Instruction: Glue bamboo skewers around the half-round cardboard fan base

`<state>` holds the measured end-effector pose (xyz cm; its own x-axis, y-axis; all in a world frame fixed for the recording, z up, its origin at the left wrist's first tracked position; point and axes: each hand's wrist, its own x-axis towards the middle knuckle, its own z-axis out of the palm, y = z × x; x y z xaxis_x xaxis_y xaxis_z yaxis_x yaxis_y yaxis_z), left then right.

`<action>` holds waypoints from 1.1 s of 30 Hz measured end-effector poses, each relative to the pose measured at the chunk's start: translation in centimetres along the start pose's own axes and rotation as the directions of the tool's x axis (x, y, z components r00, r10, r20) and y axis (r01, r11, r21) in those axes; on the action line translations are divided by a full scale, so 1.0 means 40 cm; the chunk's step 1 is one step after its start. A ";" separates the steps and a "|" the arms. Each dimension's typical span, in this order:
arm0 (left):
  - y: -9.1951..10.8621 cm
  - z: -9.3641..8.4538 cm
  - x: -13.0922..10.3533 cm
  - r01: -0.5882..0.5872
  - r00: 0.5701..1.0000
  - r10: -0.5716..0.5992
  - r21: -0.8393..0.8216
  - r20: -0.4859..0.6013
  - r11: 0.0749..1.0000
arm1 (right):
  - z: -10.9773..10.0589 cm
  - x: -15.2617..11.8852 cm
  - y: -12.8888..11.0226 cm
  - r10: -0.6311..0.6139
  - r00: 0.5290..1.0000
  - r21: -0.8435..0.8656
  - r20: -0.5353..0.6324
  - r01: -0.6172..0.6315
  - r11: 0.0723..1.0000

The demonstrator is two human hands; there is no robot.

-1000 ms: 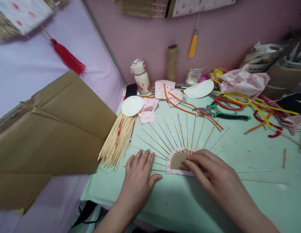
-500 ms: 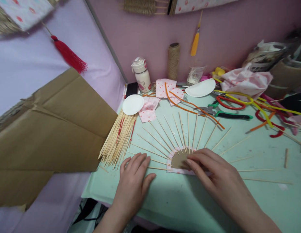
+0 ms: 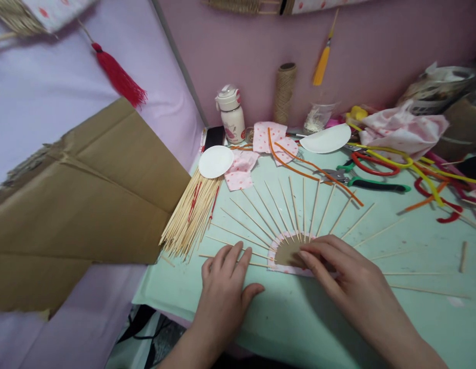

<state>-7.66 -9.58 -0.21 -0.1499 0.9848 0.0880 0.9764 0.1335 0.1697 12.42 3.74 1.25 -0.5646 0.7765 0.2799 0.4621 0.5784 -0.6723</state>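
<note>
A half-round piece of brown cardboard [image 3: 287, 252] with a pink dotted cloth edge lies flat on the table. Thin wooden sticks [image 3: 250, 211] fan outward from its curved rim. My left hand [image 3: 227, 279] is open, its fingers spread over the lowest sticks on the left. My right hand [image 3: 343, 269] hovers over the right part of the cardboard, thumb and forefinger pinched together near its middle. Whatever sits between those fingertips is hidden, and the hand also covers the inner ends of the right-hand sticks.
A bundle of sticks [image 3: 189, 220] lies left, beside a large cardboard sheet [image 3: 118, 189]. Behind the fan are a white paper disc [image 3: 215, 161], a bottle [image 3: 232, 115], a twine roll [image 3: 285, 95], orange pipe cleaners [image 3: 299, 169] and green-handled pliers [image 3: 376, 183].
The view has shifted a little, moving the scene rightward in the picture. My left hand has slid slightly closer to the cardboard along the lower sticks. My right hand keeps its pinch over the cardboard.
</note>
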 end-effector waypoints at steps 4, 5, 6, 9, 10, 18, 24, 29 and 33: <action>-0.008 0.005 0.011 0.018 0.999 -0.018 0.024 0.031 1.000 | 0.000 -0.001 0.001 0.005 1.000 0.000 0.001 -0.005 1.000; -0.009 0.005 0.012 0.017 0.999 -0.018 0.026 0.040 1.000 | 0.000 -0.001 0.000 0.006 1.000 -0.001 0.001 -0.006 1.000; -0.009 0.005 0.013 0.016 0.999 -0.017 0.028 0.044 0.999 | 0.000 0.000 -0.001 0.007 1.000 -0.002 0.000 -0.007 1.000; -0.010 0.005 0.013 0.014 0.999 -0.016 0.031 0.045 0.999 | -0.002 0.002 -0.004 0.010 1.000 -0.015 0.000 -0.010 1.000; -0.011 0.005 0.013 0.015 0.999 -0.016 0.033 0.045 0.999 | -0.002 0.003 -0.005 0.009 1.000 -0.018 -0.003 -0.009 1.000; -0.015 0.001 0.009 0.021 0.998 -0.023 0.050 0.051 0.999 | 0.000 -0.001 0.000 0.008 1.000 -0.018 -0.004 -0.008 1.000; -0.012 0.005 0.011 0.022 0.998 -0.025 0.059 0.052 0.998 | -0.001 0.001 -0.002 0.010 1.000 -0.015 0.000 -0.010 1.000; -0.011 -0.004 0.007 0.008 0.999 -0.011 0.060 0.047 0.998 | -0.001 0.002 -0.001 0.003 1.000 -0.013 -0.006 -0.004 1.000; -0.068 -0.050 0.040 0.019 1.000 -0.019 0.023 0.001 1.000 | 0.001 -0.002 0.003 0.000 1.000 -0.014 0.000 0.000 1.000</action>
<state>-10.85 -8.58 1.44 -0.1685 0.9821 0.0838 0.9767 0.1548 0.1489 12.49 3.73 1.09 -0.5643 0.7766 0.2803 0.4716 0.5818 -0.6626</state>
